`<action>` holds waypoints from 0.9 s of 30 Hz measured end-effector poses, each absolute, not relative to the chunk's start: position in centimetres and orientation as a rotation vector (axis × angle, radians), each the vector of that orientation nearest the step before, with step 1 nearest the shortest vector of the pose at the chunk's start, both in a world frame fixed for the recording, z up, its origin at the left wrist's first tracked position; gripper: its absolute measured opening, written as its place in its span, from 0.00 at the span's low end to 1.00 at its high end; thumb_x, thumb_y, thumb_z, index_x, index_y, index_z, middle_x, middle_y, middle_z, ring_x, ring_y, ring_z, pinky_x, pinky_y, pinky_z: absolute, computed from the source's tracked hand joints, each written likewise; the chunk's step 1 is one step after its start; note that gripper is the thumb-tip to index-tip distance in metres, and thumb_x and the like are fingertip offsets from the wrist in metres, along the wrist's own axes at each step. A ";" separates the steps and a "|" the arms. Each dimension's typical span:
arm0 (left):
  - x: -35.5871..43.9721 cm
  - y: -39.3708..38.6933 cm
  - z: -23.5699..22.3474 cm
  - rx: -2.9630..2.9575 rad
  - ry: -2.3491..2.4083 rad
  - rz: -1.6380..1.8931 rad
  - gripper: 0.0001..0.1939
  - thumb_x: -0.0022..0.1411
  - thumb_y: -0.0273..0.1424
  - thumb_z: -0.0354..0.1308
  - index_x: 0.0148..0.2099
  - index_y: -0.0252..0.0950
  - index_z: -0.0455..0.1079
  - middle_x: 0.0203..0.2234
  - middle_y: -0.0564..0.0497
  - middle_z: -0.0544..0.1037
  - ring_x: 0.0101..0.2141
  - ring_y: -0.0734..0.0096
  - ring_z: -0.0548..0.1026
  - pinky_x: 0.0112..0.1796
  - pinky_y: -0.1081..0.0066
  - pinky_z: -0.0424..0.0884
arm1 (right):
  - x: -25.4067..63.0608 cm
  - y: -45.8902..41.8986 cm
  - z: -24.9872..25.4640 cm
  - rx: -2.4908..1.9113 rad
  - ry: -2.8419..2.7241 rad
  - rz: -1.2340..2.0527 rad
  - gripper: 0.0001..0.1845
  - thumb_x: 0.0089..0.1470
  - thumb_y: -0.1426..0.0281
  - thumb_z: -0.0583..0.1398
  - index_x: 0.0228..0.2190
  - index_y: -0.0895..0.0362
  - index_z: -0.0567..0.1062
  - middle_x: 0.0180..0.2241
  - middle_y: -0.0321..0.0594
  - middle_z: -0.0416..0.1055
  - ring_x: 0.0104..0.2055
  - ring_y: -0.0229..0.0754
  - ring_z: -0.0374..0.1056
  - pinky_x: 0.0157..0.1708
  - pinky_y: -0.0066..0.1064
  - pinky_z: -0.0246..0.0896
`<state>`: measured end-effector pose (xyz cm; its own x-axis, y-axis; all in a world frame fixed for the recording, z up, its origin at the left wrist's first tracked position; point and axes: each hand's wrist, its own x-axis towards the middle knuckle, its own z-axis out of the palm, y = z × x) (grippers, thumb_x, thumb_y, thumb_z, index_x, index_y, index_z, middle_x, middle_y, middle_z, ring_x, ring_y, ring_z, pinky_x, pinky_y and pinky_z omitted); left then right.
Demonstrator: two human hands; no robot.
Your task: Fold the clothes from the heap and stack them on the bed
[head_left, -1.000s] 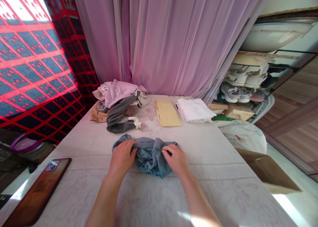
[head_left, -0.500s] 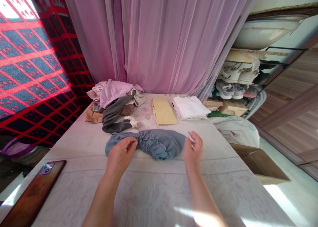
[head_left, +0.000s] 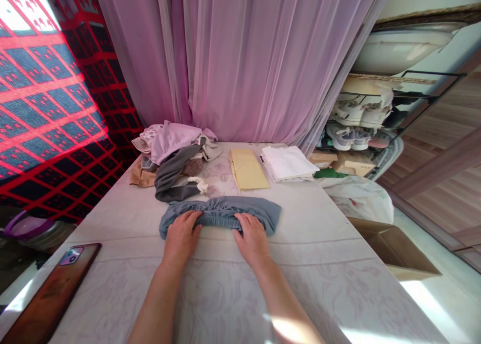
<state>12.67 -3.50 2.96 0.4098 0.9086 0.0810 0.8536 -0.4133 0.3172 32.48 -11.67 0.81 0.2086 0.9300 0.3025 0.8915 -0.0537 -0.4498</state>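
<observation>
A grey-blue garment (head_left: 225,209) with a gathered elastic edge lies stretched out flat across the white table (head_left: 319,264). My left hand (head_left: 180,235) lies on its near left edge, fingers spread and pressing down. My right hand (head_left: 252,236) rests flat on its near right part, fingers stretched out. Neither hand grips the cloth.
A heap of unfolded clothes (head_left: 173,156) sits at the back left. A folded yellow cloth (head_left: 246,169) and a folded white stack (head_left: 287,163) lie at the back. A phone (head_left: 56,289) is near the left edge. A cardboard box (head_left: 394,248) and shoe rack (head_left: 368,118) stand right.
The bunched garment was pulled out sideways into a long flat strip. My right hand swung out to the right, then came back, and both hands now press flat on its near edge.
</observation>
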 end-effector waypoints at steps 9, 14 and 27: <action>12.3 -4.1 4.0 2.445 1.494 0.347 0.24 0.62 0.40 0.53 0.59 0.39 0.66 0.58 0.44 0.69 0.54 0.56 0.70 0.52 0.60 0.67 | 34.1 -11.2 2.9 -1.860 -1.515 0.175 0.14 0.60 0.62 0.52 0.38 0.50 0.76 0.35 0.39 0.77 0.36 0.44 0.72 0.35 0.33 0.63; 11.3 -3.6 6.6 2.494 1.521 0.396 0.17 0.63 0.30 0.47 0.50 0.41 0.72 0.51 0.47 0.74 0.50 0.60 0.73 0.46 0.64 0.69 | 34.5 -10.4 8.1 -1.753 -1.465 0.196 0.11 0.55 0.62 0.56 0.36 0.47 0.77 0.29 0.34 0.77 0.30 0.41 0.71 0.30 0.29 0.60; 8.7 -1.9 20.7 2.205 1.509 0.477 0.20 0.51 0.26 0.54 0.48 0.42 0.72 0.33 0.54 0.79 0.30 0.73 0.76 0.29 0.77 0.69 | 37.4 -11.0 19.0 -1.403 -1.984 0.139 0.21 0.54 0.76 0.51 0.42 0.47 0.78 0.40 0.34 0.76 0.43 0.40 0.70 0.46 0.32 0.63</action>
